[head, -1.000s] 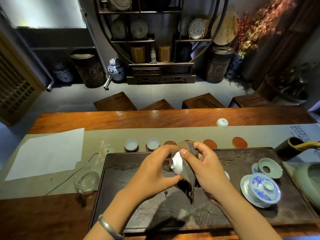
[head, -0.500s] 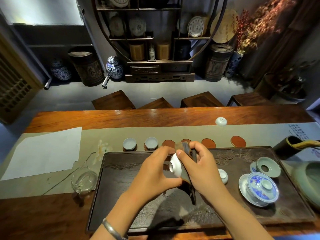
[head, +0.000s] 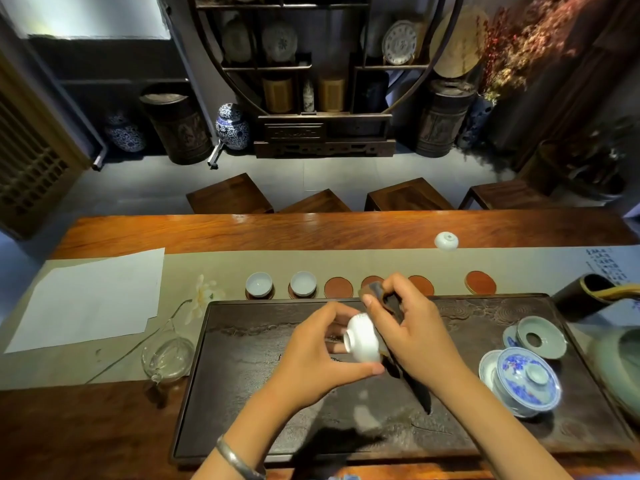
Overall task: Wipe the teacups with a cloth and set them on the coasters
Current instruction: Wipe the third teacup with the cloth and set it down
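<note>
Teacup [head: 362,339], white, tipped on its side, foot pointing left, up in the air over the dark tea tray [head: 249,358]. My left hand [head: 317,355] grips it, thumb under, fingers over the top. My right hand [head: 412,336] clamps the dark cloth [head: 391,306] against the cup's mouth side; cloth tail hangs toward the tray. Two cups [head: 259,284] already sit on coasters at the left of the row, four red coasters [head: 338,287] bare. One upside-down cup [head: 446,241] sits far back on the runner.
</note>
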